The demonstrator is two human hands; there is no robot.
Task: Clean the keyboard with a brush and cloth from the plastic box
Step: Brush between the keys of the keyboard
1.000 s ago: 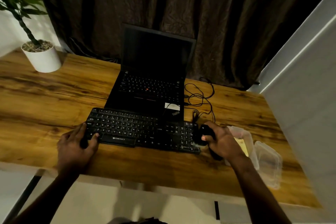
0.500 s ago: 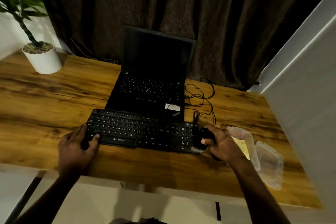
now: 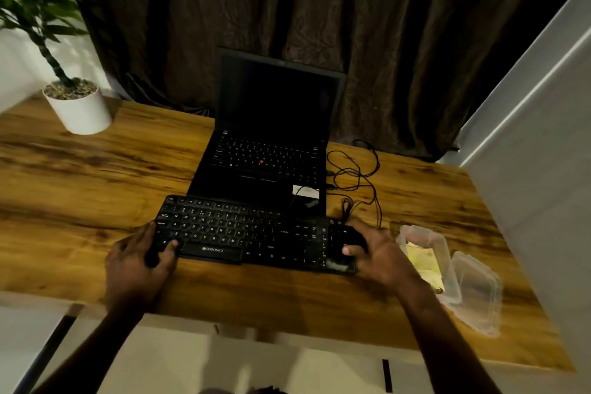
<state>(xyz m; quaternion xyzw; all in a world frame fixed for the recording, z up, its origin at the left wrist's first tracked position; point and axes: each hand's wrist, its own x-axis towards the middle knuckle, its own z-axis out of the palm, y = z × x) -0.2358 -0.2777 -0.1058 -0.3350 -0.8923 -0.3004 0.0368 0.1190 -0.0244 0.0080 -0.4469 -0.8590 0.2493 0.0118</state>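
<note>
Wood-grain table (image 3: 80,189), white plant pot (image 3: 80,109) at ten o'clock. At seven o'clock, left hand (image 3: 137,265) clamped round the near left corner of a black keyboard (image 3: 230,230), thumb on the keys. Open black laptop (image 3: 265,163) at twelve o'clock, just behind. At four o'clock, right hand (image 3: 380,256) gripping a black brush (image 3: 347,238) on the keyboard's right end. Further right, clear plastic box (image 3: 447,272) with yellow cloth (image 3: 422,261) inside, lid (image 3: 476,291) beside.

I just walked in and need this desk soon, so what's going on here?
A person is cleaning the black keyboard on the wooden desk. The left hand grips its left end; the right hand holds a dark brush on its right end. The open plastic box, with a yellow cloth inside, sits just right of it.
</note>
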